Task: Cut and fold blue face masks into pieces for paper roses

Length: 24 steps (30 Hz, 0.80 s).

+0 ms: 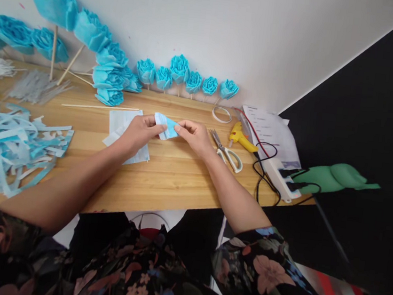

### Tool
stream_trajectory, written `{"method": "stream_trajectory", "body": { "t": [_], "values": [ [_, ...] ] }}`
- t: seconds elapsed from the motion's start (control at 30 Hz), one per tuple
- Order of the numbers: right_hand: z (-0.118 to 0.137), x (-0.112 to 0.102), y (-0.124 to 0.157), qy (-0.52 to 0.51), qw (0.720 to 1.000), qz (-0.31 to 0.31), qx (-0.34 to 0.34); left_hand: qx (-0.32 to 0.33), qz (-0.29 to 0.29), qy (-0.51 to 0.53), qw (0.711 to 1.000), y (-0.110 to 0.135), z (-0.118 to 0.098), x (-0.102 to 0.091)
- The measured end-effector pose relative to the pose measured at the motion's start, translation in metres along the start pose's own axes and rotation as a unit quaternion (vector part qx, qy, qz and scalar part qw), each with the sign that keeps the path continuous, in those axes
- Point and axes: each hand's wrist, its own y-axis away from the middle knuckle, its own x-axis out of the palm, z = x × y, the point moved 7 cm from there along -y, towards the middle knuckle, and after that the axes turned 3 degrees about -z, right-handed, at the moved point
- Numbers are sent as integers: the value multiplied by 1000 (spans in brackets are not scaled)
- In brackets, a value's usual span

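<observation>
Between my two hands is a small folded piece of blue and white sheet material (pixel 169 128), held just above the table. My left hand (pixel 142 132) pinches its left side between thumb and fingers. At its right corner, my right hand (pixel 193 135) grips it the same way. Pale blue flat sheets (pixel 142 154) lie on the table, partly hidden under my left hand and forearm. A thin wooden stick (pixel 98 107) lies behind them. Scissors (pixel 229 155) with pale handles rest beside my right forearm, blades pointing away from me.
Blue artificial flowers (pixel 179 69) on sticks line the wall. Cut blue and white strips (pixel 15 146) pile up at left, near grey strips (pixel 35 87). A yellow glue gun (pixel 240 137), a tape roll (pixel 222 115), papers (pixel 272 132) and a power strip (pixel 278 176) with black cables occupy the right.
</observation>
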Motion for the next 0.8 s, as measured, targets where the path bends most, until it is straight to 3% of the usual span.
{"method": "stream_trajectory", "body": {
  "t": [0.53, 0.8],
  "values": [
    [-8, 4, -2, -166, 983, 49, 61, 26, 56, 10, 998, -1, -1, 4],
    [-13, 3, -1, -179, 980, 53, 69, 33, 70, 4, 997, 3, -7, 7]
  ]
}}
